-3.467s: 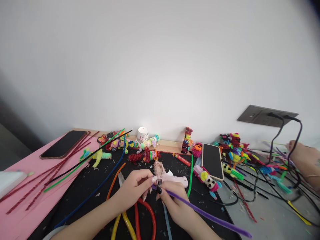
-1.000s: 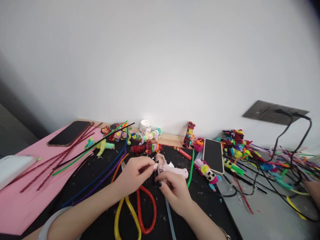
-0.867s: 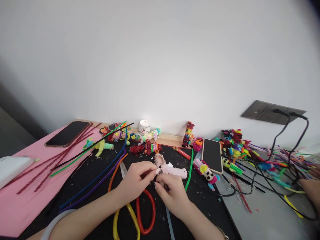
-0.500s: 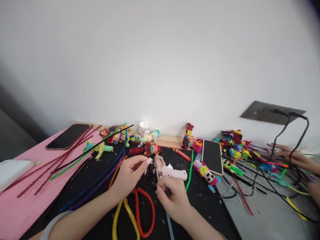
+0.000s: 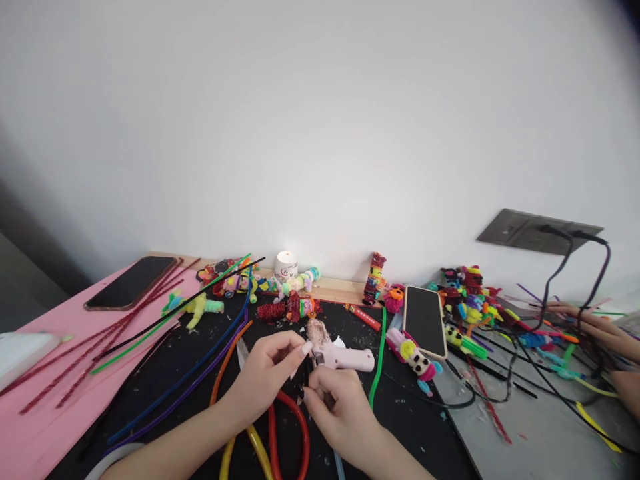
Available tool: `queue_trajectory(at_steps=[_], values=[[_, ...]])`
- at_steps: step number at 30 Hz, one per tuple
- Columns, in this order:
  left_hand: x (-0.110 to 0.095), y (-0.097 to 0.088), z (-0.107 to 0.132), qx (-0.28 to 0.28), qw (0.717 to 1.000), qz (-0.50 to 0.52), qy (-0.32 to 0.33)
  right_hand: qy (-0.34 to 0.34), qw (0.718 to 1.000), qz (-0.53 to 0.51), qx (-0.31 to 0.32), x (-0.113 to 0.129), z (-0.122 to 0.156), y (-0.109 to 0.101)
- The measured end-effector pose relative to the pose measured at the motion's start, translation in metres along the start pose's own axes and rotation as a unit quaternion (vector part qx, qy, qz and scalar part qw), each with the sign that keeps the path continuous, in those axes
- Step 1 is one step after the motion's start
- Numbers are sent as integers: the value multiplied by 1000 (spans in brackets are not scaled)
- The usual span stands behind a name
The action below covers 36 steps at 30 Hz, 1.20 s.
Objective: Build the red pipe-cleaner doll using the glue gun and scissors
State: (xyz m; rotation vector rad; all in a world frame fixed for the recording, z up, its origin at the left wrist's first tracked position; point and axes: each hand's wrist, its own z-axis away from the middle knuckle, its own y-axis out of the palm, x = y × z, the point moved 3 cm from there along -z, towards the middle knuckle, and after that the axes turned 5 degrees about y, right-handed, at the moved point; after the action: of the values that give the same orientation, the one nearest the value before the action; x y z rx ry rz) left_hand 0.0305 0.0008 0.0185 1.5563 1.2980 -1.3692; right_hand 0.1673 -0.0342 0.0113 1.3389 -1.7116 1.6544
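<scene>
My left hand (image 5: 273,373) is closed in a pinch, thumb against forefinger, beside the nozzle end of a pale pink glue gun (image 5: 353,361). What those fingertips hold, if anything, is too small to make out. Just in front of the gun's body, my right hand (image 5: 343,403) is also pinched, with a small black piece (image 5: 301,392) at its fingertips. The glue gun lies on a black mat (image 5: 405,427), its front end crusted with brownish residue. Scissors with red (image 5: 306,433) and yellow handles lie under my wrists.
Pipe-cleaner figures (image 5: 295,307) line the wall side. A paper cup (image 5: 286,265) and two phones (image 5: 425,321) stand or lie among them. Loose pipe cleaners (image 5: 185,393) spread leftward over pink paper (image 5: 30,427). At right, black cables run from a wall socket (image 5: 540,231) near another person's hand (image 5: 595,327).
My hands have drawn closer together, the left shifting right and slightly down. The black piece now shows at my right fingertips. The whole view has shifted slightly.
</scene>
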Motion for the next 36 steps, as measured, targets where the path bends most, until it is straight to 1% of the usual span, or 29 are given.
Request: queue_trajectory(at_steps=[2, 4, 6, 8, 9, 11, 14, 17, 19, 23, 25, 26, 28, 30, 33, 34, 36], values=[[4, 2, -1, 18, 998, 51, -34, -4, 1000, 6, 1, 1, 1, -1], [6, 4, 0, 54, 992, 98, -56, -5, 1000, 8, 0, 2, 1, -1], [5, 6, 0, 80, 992, 97, -34, -7, 1000, 7, -7, 2, 1, -1], [1, 5, 0, 81, 995, 51, 11, -12, 1000, 10, -11, 2, 1, 0], [0, 4, 0, 71, 997, 27, 24, -13, 1000, 11, -11, 2, 1, 0], [0, 2, 0, 46, 999, 11, 15, -14, 1000, 8, -9, 2, 1, 0], [8, 1, 0, 25, 996, 68, -49, -13, 1000, -1, -14, 2, 0, -1], [15, 0, 0, 4, 990, 113, -83, -10, 1000, -1, -17, 3, 0, -3], [19, -4, -2, -28, 988, 128, -84, -11, 1000, 11, -9, 4, 0, -3], [18, -16, -8, -114, 983, 131, -60, -16, 999, 41, 15, 4, 2, -2], [16, -18, -9, -123, 984, 111, -58, -16, 999, 44, -3, 3, 2, -5], [14, -17, -9, -114, 986, 100, -63, -14, 999, 41, -17, 2, 2, -6], [11, -12, -7, -75, 992, 76, -70, -10, 998, 33, -45, -1, 1, -8], [6, -7, -4, -35, 997, 40, -48, -2, 998, 13, -63, -5, 1, -9], [1, -2, -1, -7, 1000, -15, -4, 20, 995, -48, -82, -11, 1, -9], [2, -1, 0, 6, 1000, -22, -6, 28, 993, -76, -89, -12, 2, -9], [4, 3, 1, 54, 998, -12, -28, 37, 987, -122, -99, -14, 3, -10]])
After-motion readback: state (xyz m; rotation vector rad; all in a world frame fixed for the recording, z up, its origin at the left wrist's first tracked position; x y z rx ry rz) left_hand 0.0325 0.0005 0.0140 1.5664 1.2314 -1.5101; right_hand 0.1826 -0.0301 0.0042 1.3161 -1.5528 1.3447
